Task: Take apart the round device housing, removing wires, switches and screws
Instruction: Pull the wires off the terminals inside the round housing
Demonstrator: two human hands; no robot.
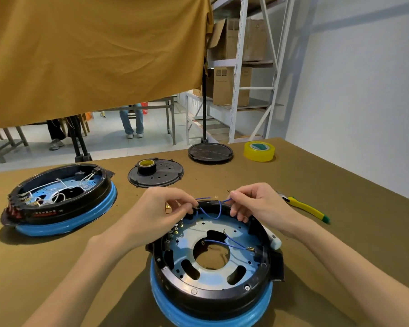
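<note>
Lying open side up on the table (340, 208), the round housing (211, 263) carries a blue wire (211, 212) looped above its far rim, long axis running left to right. The left hand (161, 208) pinches the wire's left end; the right hand (253, 202) pinches its right end. A second housing (57, 199) sits well apart, far-left of it.

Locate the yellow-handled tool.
In the head view, the yellow-handled tool lies on the table, right of the right hand, below the yellow tape roll.
</note>
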